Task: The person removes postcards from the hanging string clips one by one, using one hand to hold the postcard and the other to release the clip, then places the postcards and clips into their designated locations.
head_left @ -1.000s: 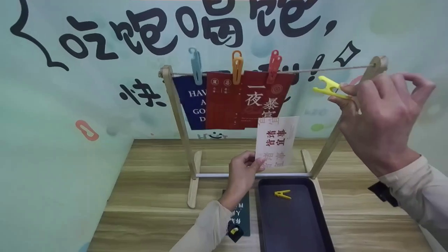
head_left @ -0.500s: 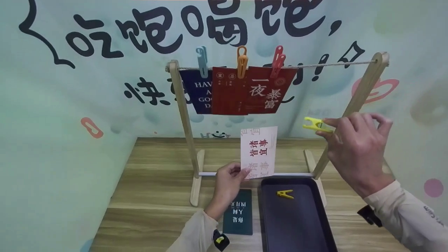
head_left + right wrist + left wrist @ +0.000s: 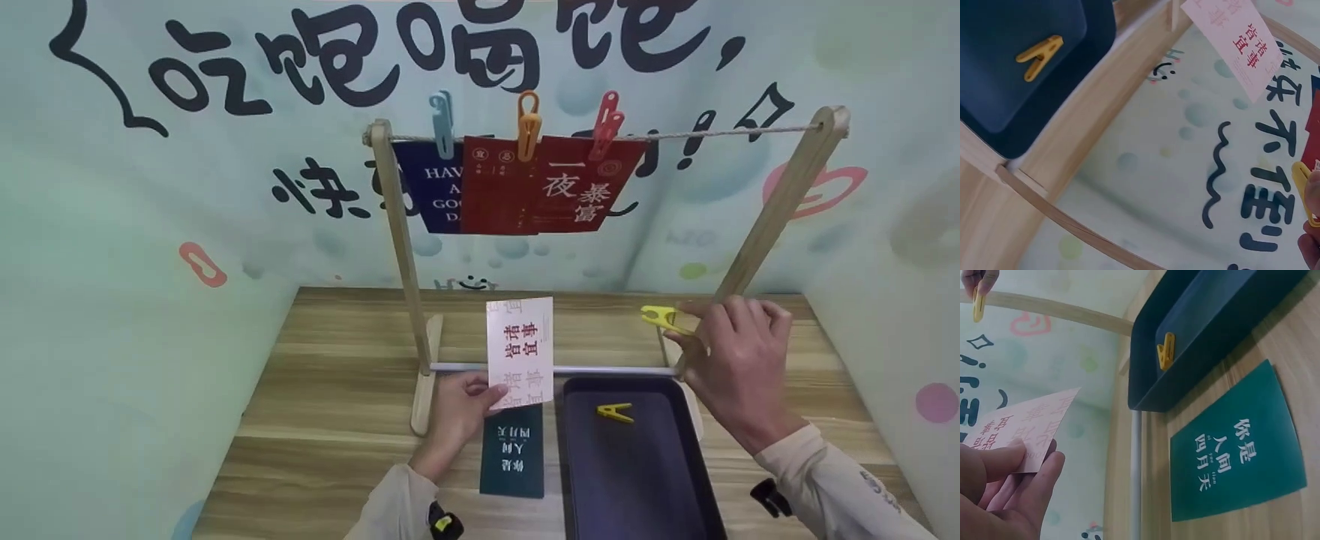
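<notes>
My left hand (image 3: 459,409) pinches a pale pink card (image 3: 520,352) with red characters by its lower left corner, thumb in front as the left wrist view shows. To the right, my right hand (image 3: 739,360) pinches a yellow clothespin (image 3: 664,317) between thumb and fingertips, its forked end pointing left. Above both hands, a blue card (image 3: 431,187) and two red cards, one plainer (image 3: 495,187) and one with large white characters (image 3: 585,187), hang from a string (image 3: 720,134). A light blue clothespin (image 3: 442,124), an orange clothespin (image 3: 529,126) and a red clothespin (image 3: 607,126) clip them.
The string spans a wooden rack (image 3: 395,225) with a pale lower bar (image 3: 600,370). A dark tray (image 3: 637,480) on the table holds another yellow clothespin (image 3: 615,412). Left of it lies a green card (image 3: 512,465). A printed wall (image 3: 360,60) stands behind.
Both hands have come down from near the hanging cards. The left hand has carried the pink card left and down, uncovering the green card; the right hand has brought its clothespin lower.
</notes>
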Motion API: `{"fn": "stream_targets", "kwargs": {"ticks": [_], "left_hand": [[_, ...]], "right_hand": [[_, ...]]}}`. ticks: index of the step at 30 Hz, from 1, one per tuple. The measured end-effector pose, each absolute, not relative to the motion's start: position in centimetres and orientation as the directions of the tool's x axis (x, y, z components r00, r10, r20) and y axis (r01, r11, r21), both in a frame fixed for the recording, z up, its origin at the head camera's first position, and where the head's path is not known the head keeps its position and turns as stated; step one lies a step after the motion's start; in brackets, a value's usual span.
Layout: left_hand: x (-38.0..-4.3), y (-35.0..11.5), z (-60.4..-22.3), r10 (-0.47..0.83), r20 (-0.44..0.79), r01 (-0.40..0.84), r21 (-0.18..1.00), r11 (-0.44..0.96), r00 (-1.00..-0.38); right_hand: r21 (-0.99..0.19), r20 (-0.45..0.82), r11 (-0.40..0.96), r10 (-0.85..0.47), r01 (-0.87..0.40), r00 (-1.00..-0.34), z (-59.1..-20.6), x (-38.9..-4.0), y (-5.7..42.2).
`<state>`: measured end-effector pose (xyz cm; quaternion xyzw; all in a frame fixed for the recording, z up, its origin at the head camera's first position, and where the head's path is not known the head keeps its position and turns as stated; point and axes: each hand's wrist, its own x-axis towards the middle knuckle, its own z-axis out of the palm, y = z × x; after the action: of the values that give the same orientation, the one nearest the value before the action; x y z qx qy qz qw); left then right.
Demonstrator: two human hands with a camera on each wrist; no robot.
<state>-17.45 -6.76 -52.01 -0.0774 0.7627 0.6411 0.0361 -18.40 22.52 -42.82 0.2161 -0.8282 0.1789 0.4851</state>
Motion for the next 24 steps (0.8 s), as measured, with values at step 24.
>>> {"fn": "stream_targets", "kwargs": {"ticks": [24], "left_hand": [[-12.4,-9.6,-58.0,-0.014,-0.347,-0.341,0.910,0.237,-0.938]], "right_hand": [[-0.184,0.717,0.852,-0.224,-0.490,-0.660,-53.7,-15.9,22.5]]}}
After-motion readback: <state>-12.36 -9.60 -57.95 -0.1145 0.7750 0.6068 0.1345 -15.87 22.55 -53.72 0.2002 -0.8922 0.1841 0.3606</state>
